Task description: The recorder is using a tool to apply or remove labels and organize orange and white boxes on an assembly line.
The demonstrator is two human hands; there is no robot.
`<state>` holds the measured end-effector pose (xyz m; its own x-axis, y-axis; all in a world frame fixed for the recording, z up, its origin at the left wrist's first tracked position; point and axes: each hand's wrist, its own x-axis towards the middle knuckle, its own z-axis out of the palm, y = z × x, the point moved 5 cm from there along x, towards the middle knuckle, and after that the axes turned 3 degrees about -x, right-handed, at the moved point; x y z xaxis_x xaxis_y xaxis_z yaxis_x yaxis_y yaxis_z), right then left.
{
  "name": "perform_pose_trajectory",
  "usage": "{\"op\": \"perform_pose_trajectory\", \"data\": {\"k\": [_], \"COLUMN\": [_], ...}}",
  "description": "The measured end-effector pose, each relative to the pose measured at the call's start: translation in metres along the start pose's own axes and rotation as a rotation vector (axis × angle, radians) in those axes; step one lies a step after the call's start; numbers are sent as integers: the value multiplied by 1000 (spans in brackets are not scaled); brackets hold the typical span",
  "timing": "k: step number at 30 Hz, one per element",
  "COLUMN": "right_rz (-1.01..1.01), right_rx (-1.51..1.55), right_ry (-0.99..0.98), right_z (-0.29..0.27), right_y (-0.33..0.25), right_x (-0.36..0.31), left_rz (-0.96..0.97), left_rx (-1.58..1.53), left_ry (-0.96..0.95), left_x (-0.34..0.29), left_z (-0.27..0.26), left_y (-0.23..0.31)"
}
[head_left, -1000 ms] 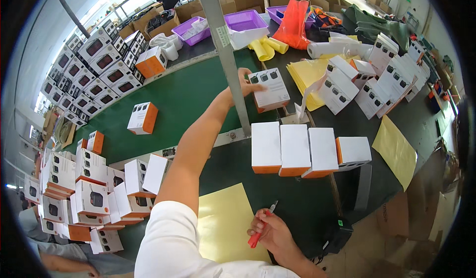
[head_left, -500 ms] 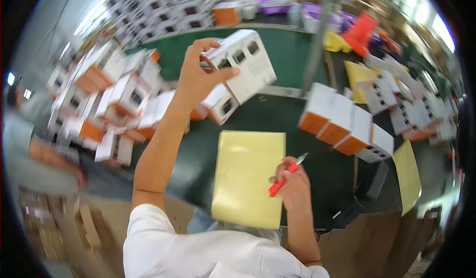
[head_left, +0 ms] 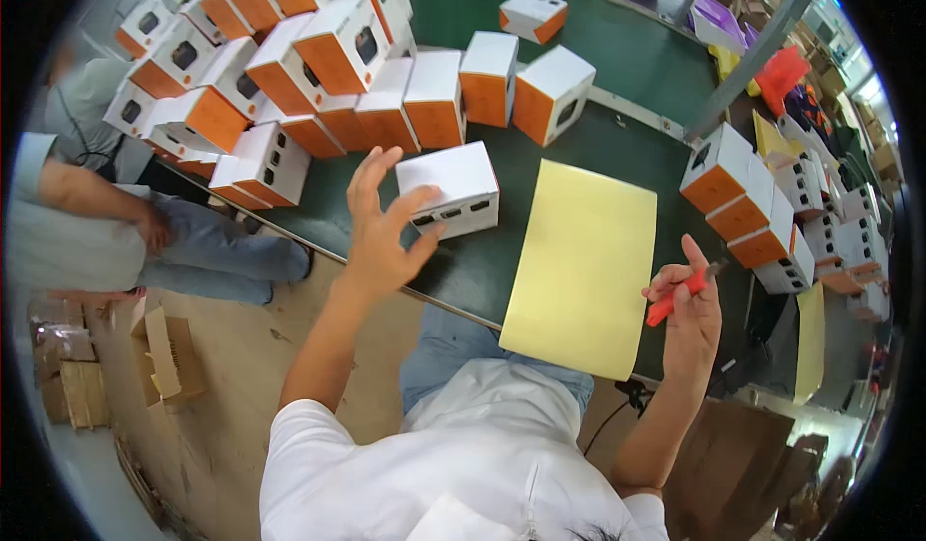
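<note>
Left hand (head_left: pixel 379 232), fingers spread apart, is nearer; the white box (head_left: pixel 461 173) lies just right, long side left to right.

Things of many colours are surrounding the dark table (head_left: pixel 463 271).
A metal post (head_left: pixel 752 56) is rising at the table's far edge, where a pale strip (head_left: pixel 641 117) is running along a green surface (head_left: pixel 617 64). Past the post, purple trays (head_left: pixel 721 22) and a red bag (head_left: pixel 783 76) are lying beyond the table's far right corner. Toward the right edge, a yellow sheet (head_left: pixel 810 343) is resting. A black cable (head_left: pixel 632 390) is hanging below the near edge. By the left end, a co-worker's blue jeans (head_left: pixel 207 247) and light shirt (head_left: pixel 87 218) are showing, with a second person (head_left: pixel 92 107) just beyond. On the floor, an open brown carton (head_left: pixel 174 353) is standing.
</note>
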<state>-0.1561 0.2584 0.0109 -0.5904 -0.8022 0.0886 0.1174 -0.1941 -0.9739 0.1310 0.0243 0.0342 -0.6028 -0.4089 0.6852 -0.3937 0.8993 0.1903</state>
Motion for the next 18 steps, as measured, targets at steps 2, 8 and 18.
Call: {"op": "perform_pose_trajectory", "data": {"k": [2, 8, 18], "right_rz": [61, -101, -82], "right_rx": [-233, -814, -976], "right_ry": [-13, 28, 96], "right_z": [-2, -1, -29], "right_y": [-2, -6, -9], "right_x": [-8, -16, -13], "left_rz": [68, 297, 161], "left_rx": [-111, -518, -594], "left_ry": [48, -635, -580], "left_x": [-16, -51, 10], "left_z": [8, 72, 127], "left_y": [25, 82, 89]}}
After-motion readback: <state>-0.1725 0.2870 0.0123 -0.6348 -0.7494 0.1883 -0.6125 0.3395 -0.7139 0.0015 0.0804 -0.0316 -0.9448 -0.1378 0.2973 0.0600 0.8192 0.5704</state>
